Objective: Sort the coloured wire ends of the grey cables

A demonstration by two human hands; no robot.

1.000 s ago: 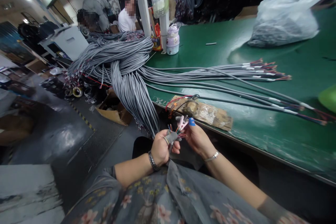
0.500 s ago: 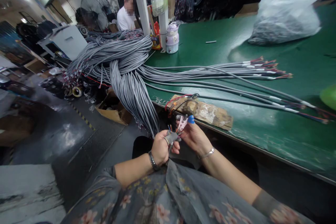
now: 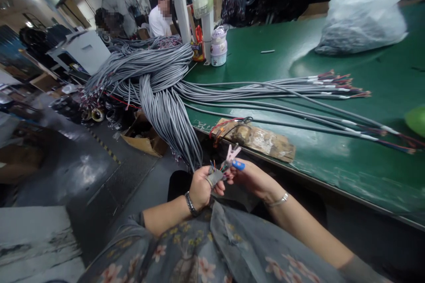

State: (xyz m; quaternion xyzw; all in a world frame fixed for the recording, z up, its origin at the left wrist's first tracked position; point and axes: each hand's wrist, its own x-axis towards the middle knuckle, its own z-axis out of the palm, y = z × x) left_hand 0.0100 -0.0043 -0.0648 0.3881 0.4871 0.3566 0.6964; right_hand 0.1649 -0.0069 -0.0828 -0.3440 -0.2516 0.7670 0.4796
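My left hand [image 3: 201,188] is closed round the end of a grey cable [image 3: 215,177], whose thin coloured wires fan out above my fist. My right hand [image 3: 252,177] pinches those wire ends, with a blue cap [image 3: 239,165] on one fingertip. A pink clip [image 3: 232,152] stands up between the two hands; I cannot tell which fingers hold it. Both hands hover just below the front edge of the green table [image 3: 299,53].
A thick bundle of grey cables [image 3: 166,97] drapes over the table's left corner and spreads right across it. A worn cardboard piece [image 3: 259,138], a plastic bag [image 3: 361,17], a small lidded jar [image 3: 218,48] and a white post [image 3: 179,4] are there. Two people sit far left.
My right hand has dropped lower and turned, so the blue-capped finger now points left at the wires. The left hand stays put on the cable.
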